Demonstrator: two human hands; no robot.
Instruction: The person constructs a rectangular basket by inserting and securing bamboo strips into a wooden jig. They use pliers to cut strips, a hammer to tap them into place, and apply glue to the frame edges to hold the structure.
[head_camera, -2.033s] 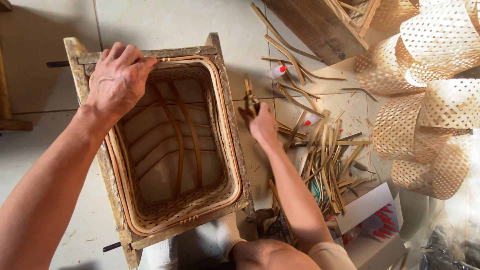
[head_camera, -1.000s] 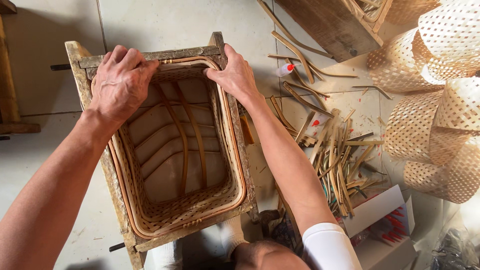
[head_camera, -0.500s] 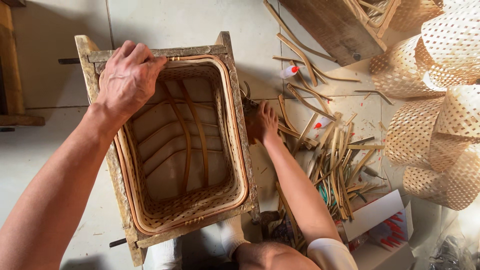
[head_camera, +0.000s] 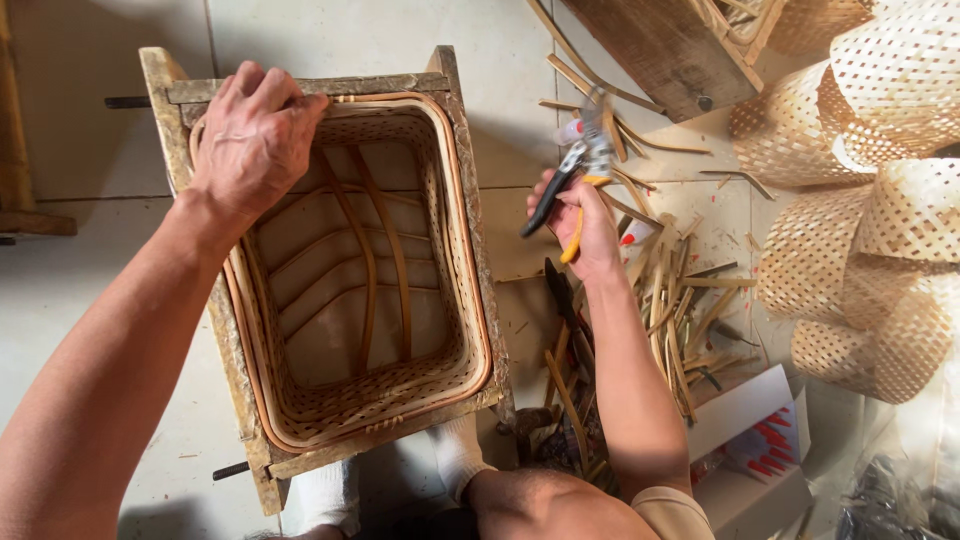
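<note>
Pliers (head_camera: 568, 190) with black and yellow handles sit clamped in my right hand (head_camera: 580, 225), fingers wrapped round both grips, the metal nose pointing up and away from me over the litter of bamboo strips (head_camera: 680, 310) on the floor. That hand hovers just to the right of the wooden frame (head_camera: 470, 160), not touching it.

My left hand (head_camera: 250, 140) lies palm down on the far left corner of the frame, fingers curled over the top rail and the rim of the woven basket (head_camera: 330, 410) that is set inside it. It presses there rather than grips anything loose.

Inside the basket I see two long curved ribs running front to back and several bent slats across the bottom, with a fine weave along the walls and a smooth reddish band round the rim. The frame stands on the pale tiled floor (head_camera: 80, 300) between my feet, in white socks (head_camera: 455, 455).

To the right, beyond the strips, stand stacked open-weave bamboo shades (head_camera: 880, 150). Near my right elbow lies a white cardboard box (head_camera: 745, 440) with red items in it. A dark wooden plank (head_camera: 660, 45) crosses the top edge.
</note>
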